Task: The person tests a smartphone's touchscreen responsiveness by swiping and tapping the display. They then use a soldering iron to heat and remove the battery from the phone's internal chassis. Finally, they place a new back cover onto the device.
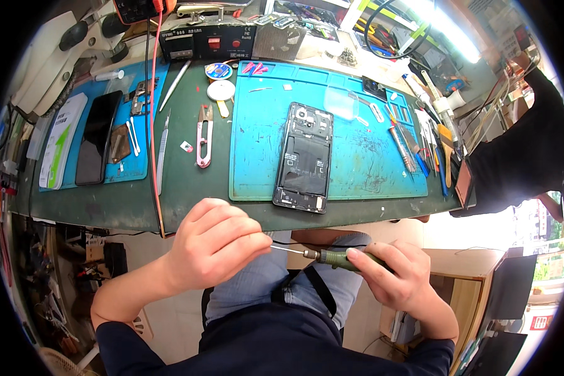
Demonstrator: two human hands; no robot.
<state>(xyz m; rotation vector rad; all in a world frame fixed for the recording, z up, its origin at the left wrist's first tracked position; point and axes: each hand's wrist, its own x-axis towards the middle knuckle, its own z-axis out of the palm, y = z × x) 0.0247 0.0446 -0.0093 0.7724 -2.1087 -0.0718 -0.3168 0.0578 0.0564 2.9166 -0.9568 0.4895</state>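
Observation:
In front of the bench edge, my right hand [398, 272] is wrapped round a screwdriver [338, 259] with a green handle and a thin metal shaft. The shaft points left, and its end meets the fingertips of my left hand [216, 244]. Those fingers are pinched together, and whatever lies between them is hidden. Beyond both hands, a smartphone [304, 160] with its back cover off rests on a blue repair mat [247, 144]. Its camera module faces up at the far end, and dark inner parts show below.
Left of the mat lie pink-handled snips [204, 138], tweezers [163, 153] and a round white-lidded tin [220, 91]. A black phone [99, 138] lies farther left. Several brushes and pens, including a wooden brush [445, 138], line the right. A power supply [213, 42] stands behind. Another person's dark sleeve [514, 150] reaches in.

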